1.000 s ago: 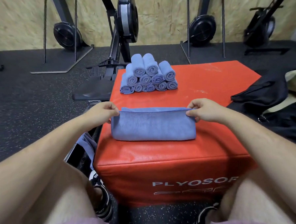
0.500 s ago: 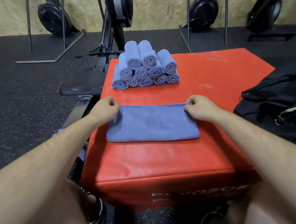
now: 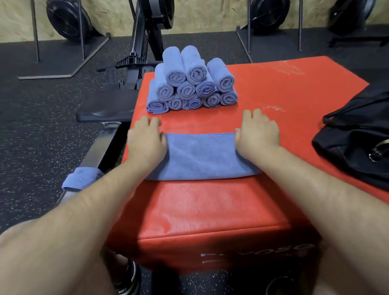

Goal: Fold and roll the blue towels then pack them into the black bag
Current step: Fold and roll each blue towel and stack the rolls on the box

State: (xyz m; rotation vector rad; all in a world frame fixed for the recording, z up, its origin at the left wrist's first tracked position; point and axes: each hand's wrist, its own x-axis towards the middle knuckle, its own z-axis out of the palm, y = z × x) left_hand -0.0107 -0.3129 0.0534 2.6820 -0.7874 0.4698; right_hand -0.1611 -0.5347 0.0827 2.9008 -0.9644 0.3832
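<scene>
folded towel (image 3: 200, 156): lying flat as a long band across the near middle of the red box (image 3: 214, 209), long side running left to right — likely being laid this way so it can be rolled from one end.
left hand (image 3: 146, 141): lying palm down on the towel's left end, fingers straight and close together, tips reaching past the far edge onto the red top; pressing, gripping nothing.
right hand (image 3: 257, 132): doing the same on the right end, flat and spread open, fingers extended past the far edge; holding nothing.
why flat palms: seemingly smoothing and pinning the layers so the fold is sitting flush before rolling — a guess.
rolled towels (image 3: 191, 79): sitting stacked in tiers at the far side of the box, left of centre, spiral ends facing near; being kept clear of the working patch yet within reach for packing.
black bag (image 3: 364, 143): slumping at the right of the box, well apart from the folded towel; cannot tell if its mouth is open, no towels showing in it.
spare towel (image 3: 81, 178): lying on the rower rail (image 3: 103, 152) at near left, below the box top, probably waiting its turn.
stage: this fold looking done; rolling and packing not yet begun.
</scene>
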